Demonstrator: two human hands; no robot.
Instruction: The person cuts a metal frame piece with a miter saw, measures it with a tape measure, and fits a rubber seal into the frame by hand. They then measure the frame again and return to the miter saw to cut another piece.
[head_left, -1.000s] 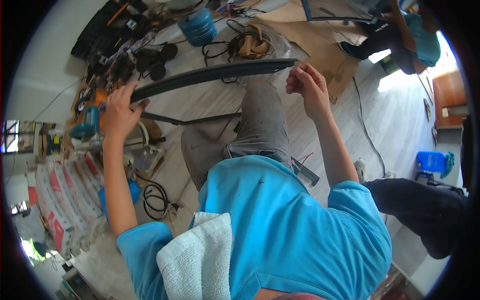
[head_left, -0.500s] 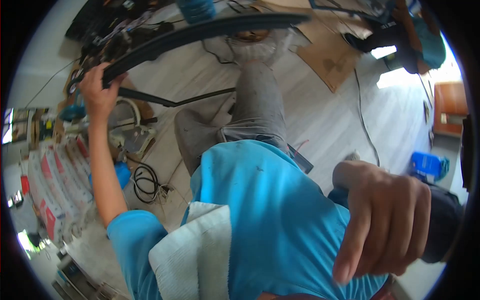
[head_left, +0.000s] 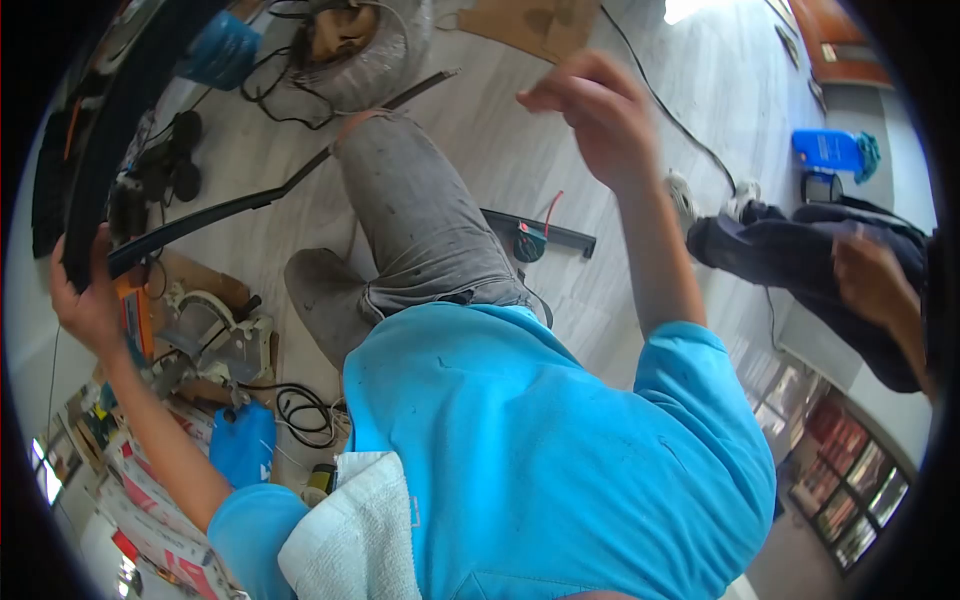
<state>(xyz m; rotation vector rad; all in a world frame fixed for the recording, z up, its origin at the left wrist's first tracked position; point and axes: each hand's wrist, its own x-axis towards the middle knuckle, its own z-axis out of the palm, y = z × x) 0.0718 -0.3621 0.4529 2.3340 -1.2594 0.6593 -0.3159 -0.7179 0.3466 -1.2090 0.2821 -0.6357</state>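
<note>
My left hand [head_left: 90, 300] is wrapped round a long dark frame piece [head_left: 105, 130] at the far left. From the same grip a thinner dark bar [head_left: 225, 208], bent partway along, reaches over the floor past my knee. My right hand [head_left: 600, 115] is raised in front of me, apart from the frame, with its fingers bent together; nothing shows in it. On the floor beside my thigh lies a dark bar [head_left: 570, 238] with a small teal and black tool [head_left: 529, 242] against it.
A person in dark trousers [head_left: 800, 240] stands at the right. A miter saw [head_left: 205, 335], coiled cable [head_left: 305, 412] and blue container [head_left: 242, 445] are at the left. Cardboard [head_left: 530, 25], a plastic-wrapped bundle [head_left: 385, 65] and a blue jug [head_left: 828, 150] lie farther off.
The view has turned. My left hand and the frame now appear lower and farther left. My right hand has moved from close to the camera to out over the floor.
</note>
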